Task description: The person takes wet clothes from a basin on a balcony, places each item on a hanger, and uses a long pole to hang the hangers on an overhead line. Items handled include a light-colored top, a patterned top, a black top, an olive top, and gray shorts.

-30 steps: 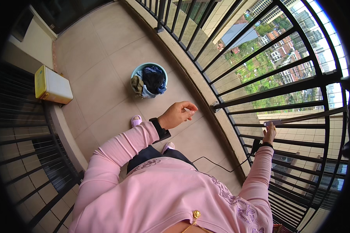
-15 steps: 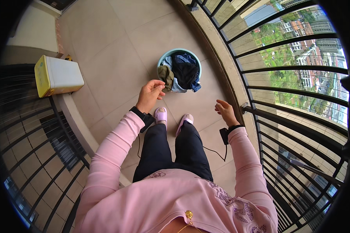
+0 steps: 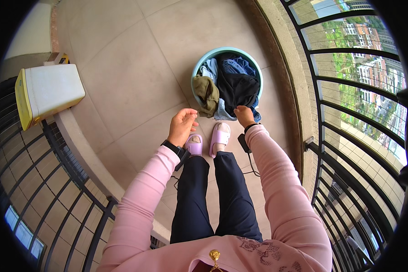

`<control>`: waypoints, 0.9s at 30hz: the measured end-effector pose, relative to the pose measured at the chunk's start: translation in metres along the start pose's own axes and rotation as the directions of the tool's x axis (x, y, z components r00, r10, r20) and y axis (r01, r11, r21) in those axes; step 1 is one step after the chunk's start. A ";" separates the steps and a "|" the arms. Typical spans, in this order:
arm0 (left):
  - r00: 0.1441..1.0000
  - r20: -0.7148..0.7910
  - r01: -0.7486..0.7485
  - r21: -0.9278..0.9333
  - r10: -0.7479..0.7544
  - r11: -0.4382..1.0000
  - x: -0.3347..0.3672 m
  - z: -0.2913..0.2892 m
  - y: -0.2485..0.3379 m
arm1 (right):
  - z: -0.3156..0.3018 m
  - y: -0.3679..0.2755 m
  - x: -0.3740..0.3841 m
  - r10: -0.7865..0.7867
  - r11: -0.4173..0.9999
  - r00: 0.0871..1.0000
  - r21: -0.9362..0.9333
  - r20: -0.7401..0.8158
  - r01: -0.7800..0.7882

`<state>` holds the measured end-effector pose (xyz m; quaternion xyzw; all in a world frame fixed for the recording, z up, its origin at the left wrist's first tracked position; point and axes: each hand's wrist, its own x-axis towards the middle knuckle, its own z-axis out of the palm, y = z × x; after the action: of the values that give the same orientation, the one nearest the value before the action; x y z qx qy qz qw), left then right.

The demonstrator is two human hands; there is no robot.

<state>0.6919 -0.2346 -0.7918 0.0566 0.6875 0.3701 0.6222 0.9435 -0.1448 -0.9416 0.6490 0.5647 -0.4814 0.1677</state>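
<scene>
A light-blue round basin (image 3: 195,67) full of clothes stands on the floor in front of my feet. In it lie a black garment (image 3: 241,88) on the right, an olive-green garment (image 3: 206,94) at the near left, and blue denim (image 3: 238,66) at the back. Pale blue cloth (image 3: 223,112) hangs over the near rim. My right hand (image 3: 245,116) is at the basin's near right edge, fingers bent together against the black garment; whatever they grip is hidden. Short of the basin's near left side, my left hand (image 3: 182,127) hovers with loosely curled, parted fingers and nothing in it.
My feet in lilac slippers (image 3: 220,138) stand close below the basin. A white and yellow box (image 3: 54,90) is at the left, by a low ledge. Black railings (image 3: 319,104) on a concrete curb (image 3: 288,63) run along the right; more railings (image 3: 54,190) stand at the lower left.
I am bent closer, so the basin looks larger. My right hand has moved from beside the railing to the basin's near edge. My left hand still hangs free, left of the basin.
</scene>
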 end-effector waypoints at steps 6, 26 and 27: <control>0.996 0.061 0.074 -0.023 -0.073 0.997 0.057 0.024 -0.038 | 0.042 -0.002 0.051 0.317 0.945 0.948 -0.071 -0.039 -0.319; 0.943 0.189 -0.240 -0.186 0.275 0.953 0.072 0.082 0.020 | -0.173 -0.178 -0.155 -0.600 0.580 0.712 0.811 0.364 0.074; 0.930 0.153 -0.332 -0.046 0.335 0.942 0.064 0.079 0.029 | -0.185 -0.181 -0.168 -0.629 0.528 0.697 0.847 0.344 0.058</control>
<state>0.7380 -0.1447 -0.8231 0.1961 0.6126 0.4712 0.6035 0.8796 -0.0443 -0.6573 0.3227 0.3301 -0.8846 -0.0655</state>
